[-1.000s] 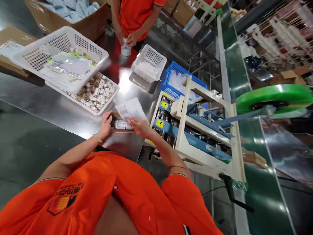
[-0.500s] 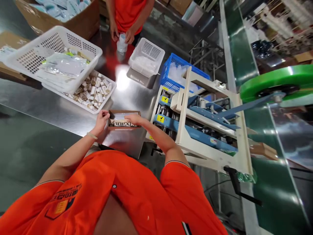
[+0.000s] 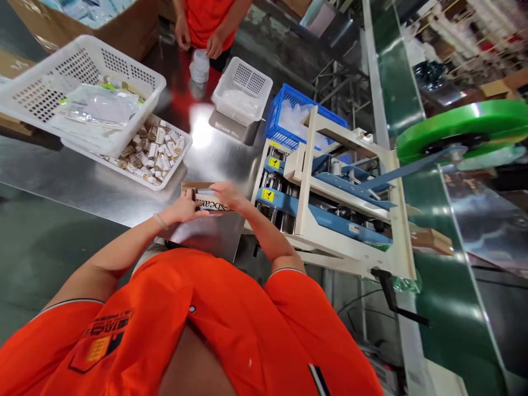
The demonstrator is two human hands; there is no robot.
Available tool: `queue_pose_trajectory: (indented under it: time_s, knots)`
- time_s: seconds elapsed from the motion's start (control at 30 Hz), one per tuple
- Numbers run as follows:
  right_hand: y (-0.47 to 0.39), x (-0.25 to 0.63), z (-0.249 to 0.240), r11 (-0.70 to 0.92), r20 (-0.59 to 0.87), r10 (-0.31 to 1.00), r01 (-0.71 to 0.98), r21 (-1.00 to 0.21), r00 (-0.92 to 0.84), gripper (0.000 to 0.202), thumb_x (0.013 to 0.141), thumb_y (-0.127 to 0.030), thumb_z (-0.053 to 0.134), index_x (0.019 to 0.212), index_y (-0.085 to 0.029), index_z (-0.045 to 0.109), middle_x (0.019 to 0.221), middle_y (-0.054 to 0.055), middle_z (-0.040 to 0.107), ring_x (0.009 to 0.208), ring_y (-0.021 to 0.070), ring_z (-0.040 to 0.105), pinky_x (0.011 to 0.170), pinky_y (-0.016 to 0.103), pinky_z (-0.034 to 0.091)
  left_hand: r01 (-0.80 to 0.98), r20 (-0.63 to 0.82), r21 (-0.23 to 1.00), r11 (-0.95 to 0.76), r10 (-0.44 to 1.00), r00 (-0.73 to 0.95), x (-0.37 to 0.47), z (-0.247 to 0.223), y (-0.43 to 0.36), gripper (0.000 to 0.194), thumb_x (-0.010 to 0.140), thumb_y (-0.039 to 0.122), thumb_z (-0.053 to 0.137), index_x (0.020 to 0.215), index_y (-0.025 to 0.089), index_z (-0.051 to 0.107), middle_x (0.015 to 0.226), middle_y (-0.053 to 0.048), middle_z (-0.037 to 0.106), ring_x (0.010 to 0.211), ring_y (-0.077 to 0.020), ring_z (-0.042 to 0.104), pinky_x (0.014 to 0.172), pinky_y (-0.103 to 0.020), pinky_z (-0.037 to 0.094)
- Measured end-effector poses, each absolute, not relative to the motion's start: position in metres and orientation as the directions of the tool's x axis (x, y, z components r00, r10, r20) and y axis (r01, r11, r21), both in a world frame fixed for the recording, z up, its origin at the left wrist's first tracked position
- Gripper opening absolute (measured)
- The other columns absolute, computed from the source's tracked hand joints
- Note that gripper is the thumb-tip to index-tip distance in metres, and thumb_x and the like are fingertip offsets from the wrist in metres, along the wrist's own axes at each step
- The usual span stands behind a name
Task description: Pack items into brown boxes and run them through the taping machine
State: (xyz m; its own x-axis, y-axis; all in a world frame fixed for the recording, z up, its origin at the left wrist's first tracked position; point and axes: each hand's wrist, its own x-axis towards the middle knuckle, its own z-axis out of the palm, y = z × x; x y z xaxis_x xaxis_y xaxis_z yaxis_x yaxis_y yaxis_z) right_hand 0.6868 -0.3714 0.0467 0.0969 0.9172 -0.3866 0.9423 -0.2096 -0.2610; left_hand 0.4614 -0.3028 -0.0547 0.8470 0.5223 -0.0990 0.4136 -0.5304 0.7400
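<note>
Both hands hold a small brown box (image 3: 208, 199) just above the steel tabletop (image 3: 103, 187), at 5 o'clock from the tray of vials (image 3: 160, 151). The left hand (image 3: 185, 209) pinches its near edge; the right hand (image 3: 228, 193) presses its top. The box appears to be at the closing stage; the flap needs tucking squarely.

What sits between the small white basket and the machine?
Head view: a blue crate holding clear bags lies between the small white basket and the machine, close against the machine's far end.
</note>
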Motion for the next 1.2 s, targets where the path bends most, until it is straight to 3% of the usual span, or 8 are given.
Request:
queue_pose_trajectory:
  time_s: [0.13, 0.3, 0.47, 0.6, 0.73, 0.97, 1.1, 1.2]
  knots:
    - [-0.397, 0.707, 0.061, -0.510, -0.378, 0.823, 0.845, -0.164, 0.423, 0.019, 0.109, -0.028, 0.063, 0.112, -0.014, 0.076, 0.102, 0.012, 0.081, 0.095, 0.0245, 0.076, 0.081, 0.028, 0.054, 0.442, -0.128, 0.693, -0.569, 0.506, 0.853, 0.462, -0.057, -0.301, 0.072, 0.088, 0.076, 0.078, 0.124, 0.014, 0.085, 0.133, -0.025, 0.065, 0.149, -0.0531, 0.045, 0.130, -0.072, 0.029]
    - [-0.373, 0.675, 0.040, -0.346, -0.619, 0.774, 0.909, -0.232, 0.136, 0.019, 0.103, -0.019, 0.064, 0.095, -0.014, 0.081, 0.092, 0.008, 0.081, 0.088, 0.0205, 0.071, 0.079, 0.026, 0.050, 0.493, -0.151, 0.625, -0.605, 0.526, 0.837, 0.469, -0.055, -0.298, 0.073, 0.094, 0.080, 0.069, 0.126, 0.015, 0.080, 0.129, -0.025, 0.066, 0.137, -0.0513, 0.057, 0.122, -0.066, 0.042]
    - [-0.352, 0.692, 0.047, -0.292, -0.316, 0.924, 0.931, -0.218, 0.215, 0.037, 0.111, -0.036, 0.057, 0.126, -0.012, 0.081, 0.127, 0.019, 0.080, 0.120, 0.0310, 0.071, 0.104, 0.036, 0.051, 0.627, -0.005, 0.612, -0.481, 0.791, 0.612, 0.471, -0.054, -0.323, 0.064, 0.098, 0.068, 0.070, 0.123, 0.009, 0.071, 0.137, -0.035, 0.064, 0.139, -0.0570, 0.053, 0.120, -0.076, 0.035]
    - [-0.376, 0.707, 0.030, -0.129, -0.347, 0.937, 0.964, -0.232, 0.042, 0.099, 0.089, -0.062, 0.088, 0.166, -0.010, 0.053, 0.169, 0.028, 0.052, 0.159, 0.0449, 0.046, 0.128, 0.052, 0.042, 0.578, 0.058, 0.671, -0.464, 0.810, 0.584, 0.469, -0.055, -0.330, 0.065, 0.095, 0.059, 0.080, 0.144, 0.017, 0.069, 0.160, -0.031, 0.057, 0.158, -0.0537, 0.041, 0.133, -0.076, 0.014]
    - [-0.412, 0.693, -0.006, -0.168, -0.505, 0.862, 0.964, -0.204, 0.043, 0.142, 0.074, -0.058, 0.101, 0.182, -0.011, 0.022, 0.187, 0.030, 0.013, 0.172, 0.0558, 0.011, 0.134, 0.069, 0.030, 0.579, 0.021, 0.533, -0.617, 0.694, 0.720, 0.469, -0.045, -0.319, 0.096, 0.098, 0.069, 0.071, 0.167, 0.005, 0.050, 0.172, -0.037, 0.043, 0.170, -0.0576, 0.020, 0.133, -0.079, 0.003]
    - [-0.434, 0.705, -0.042, -0.266, -0.332, 0.934, 0.882, -0.390, 0.135, 0.141, 0.078, -0.057, 0.098, 0.184, -0.013, 0.015, 0.188, 0.029, 0.008, 0.175, 0.0471, 0.013, 0.139, 0.058, 0.028, 0.609, -0.111, 0.360, -0.707, 0.615, 0.780, 0.465, -0.040, -0.318, 0.126, 0.076, 0.064, 0.087, 0.170, -0.005, 0.039, 0.168, -0.043, 0.043, 0.162, -0.0658, 0.029, 0.130, -0.077, 0.021]
    - [-0.464, 0.708, -0.067, -0.652, -0.278, 0.758, 0.685, -0.324, 0.590, 0.113, 0.097, -0.053, 0.081, 0.180, -0.005, 0.021, 0.178, 0.037, 0.031, 0.166, 0.0449, 0.036, 0.134, 0.057, 0.037, 0.564, -0.060, 0.396, -0.724, 0.592, 0.803, 0.508, -0.052, -0.286, 0.124, 0.069, 0.054, 0.090, 0.167, -0.004, 0.040, 0.162, -0.042, 0.047, 0.154, -0.0642, 0.039, 0.128, -0.073, 0.029]
    - [-0.487, 0.698, -0.087, -0.794, -0.386, 0.601, 0.578, -0.187, 0.700, 0.081, 0.111, -0.051, 0.055, 0.174, -0.004, 0.037, 0.168, 0.037, 0.047, 0.154, 0.0455, 0.051, 0.124, 0.059, 0.046, 0.490, -0.019, 0.417, -0.766, 0.531, 0.847, 0.580, -0.059, -0.248, 0.119, 0.070, 0.054, 0.087, 0.163, -0.004, 0.041, 0.159, -0.041, 0.048, 0.151, -0.0636, 0.040, 0.126, -0.074, 0.029]
